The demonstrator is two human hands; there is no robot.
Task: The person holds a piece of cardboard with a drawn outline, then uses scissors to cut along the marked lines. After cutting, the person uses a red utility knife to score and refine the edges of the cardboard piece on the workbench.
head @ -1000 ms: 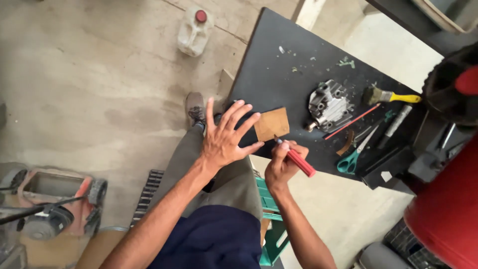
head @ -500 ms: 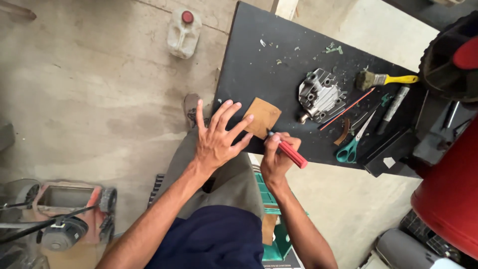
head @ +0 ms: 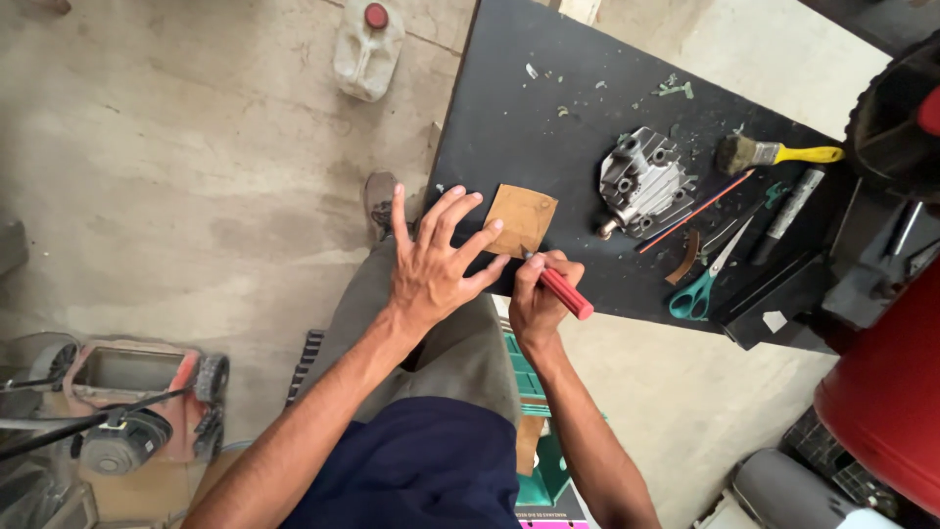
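The light is soft daylight, bright and even. Shadows are faint. There is no glare. Most of the picture is sharp, but the edges bend and blur a little.

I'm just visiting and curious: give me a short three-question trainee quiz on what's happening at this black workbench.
1. True or false: the left hand lies spread, fingertips on the square brown sheet.
2. What does the right hand grip?
A. green-handled scissors
B. red-handled tool
C. yellow-handled paintbrush
3. Fill in: the ribbed grey metal casting lies to the ___ of the sheet in the picture.

Key
1. True.
2. B; its tip meets the sheet's near edge.
3. Right; both rest on the black tabletop.
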